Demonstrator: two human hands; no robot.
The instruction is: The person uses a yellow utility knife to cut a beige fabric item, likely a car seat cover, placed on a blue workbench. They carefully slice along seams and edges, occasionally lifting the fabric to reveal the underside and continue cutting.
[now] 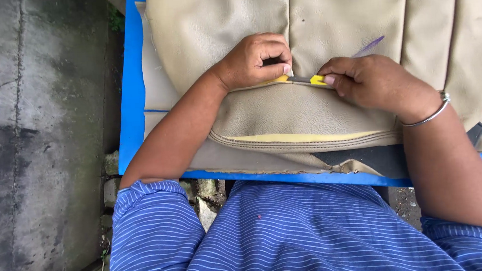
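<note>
Head view: left hand (255,60) curled into a loose fist, thumb and forefinger pinching a fold of the tan seat cover (323,16) at its seam, knuckles up, forearm running down to 7 o'clock. Right hand (373,81) closed around a small yellow cutter (310,80), fingertips on its handle, tip aimed at 9 o'clock and touching the left thumb's pinch point. Right wrist bent, forearm running down to 5 o'clock, with a silver bangle (433,113) on it. Seat cover lies spread on the blue bench (131,103), filling the upper middle; yellow foam edge (303,137) shows at 6 o'clock from the hands. Purple mark (369,46) on the cover at 12 o'clock from the right hand. Concrete floor (32,139) at 9 o'clock.
</note>
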